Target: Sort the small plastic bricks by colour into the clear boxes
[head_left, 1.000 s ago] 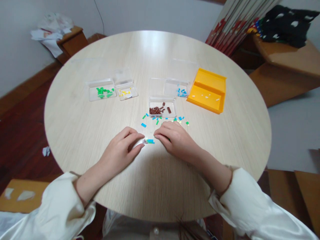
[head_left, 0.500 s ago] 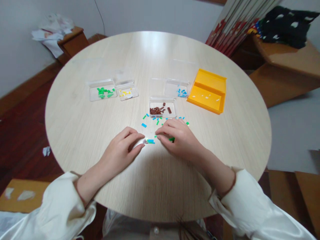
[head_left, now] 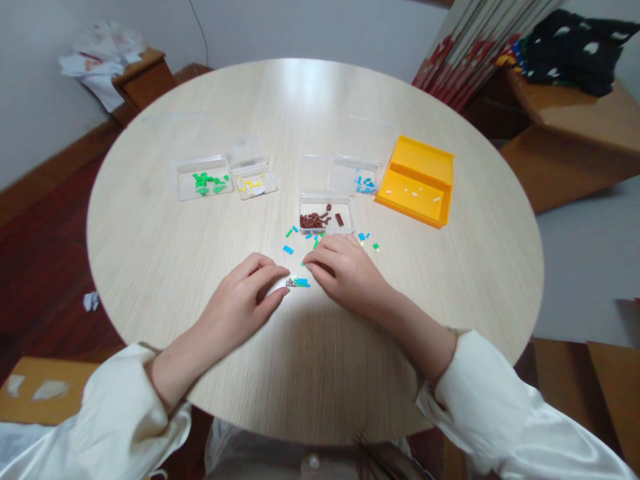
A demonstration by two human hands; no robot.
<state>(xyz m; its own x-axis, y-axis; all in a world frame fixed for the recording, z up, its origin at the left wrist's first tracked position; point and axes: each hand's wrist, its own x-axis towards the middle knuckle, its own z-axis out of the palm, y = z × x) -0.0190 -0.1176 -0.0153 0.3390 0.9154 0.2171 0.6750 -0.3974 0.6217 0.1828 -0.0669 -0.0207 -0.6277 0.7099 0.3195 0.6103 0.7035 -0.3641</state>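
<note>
A small assembly of toy building bricks [head_left: 299, 283], brown or grey at its left end and blue and green to the right, lies flat on the table. My left hand [head_left: 245, 290] steadies its left end, the thumb at the near side and the index finger at the far side. Just above the assembly, my right hand [head_left: 345, 270] pinches a tiny green brick [head_left: 303, 264] between thumb and fingertips. Loose bricks lie around the right hand: a blue one [head_left: 288, 250], a green one [head_left: 376, 247] and several more, some partly hidden behind the fingers.
Beyond the hands stand clear boxes of brown bricks [head_left: 314, 221], green bricks [head_left: 207, 182], yellow bricks [head_left: 250, 183] and blue bricks [head_left: 366, 184]. An open yellow case [head_left: 420, 170] with a few white pieces lies at the right. All rest on a round wooden table [head_left: 320, 373].
My right hand has shifted left with the green brick, nearer to the assembly. More loose bricks show at its right. My left hand stays in place.
</note>
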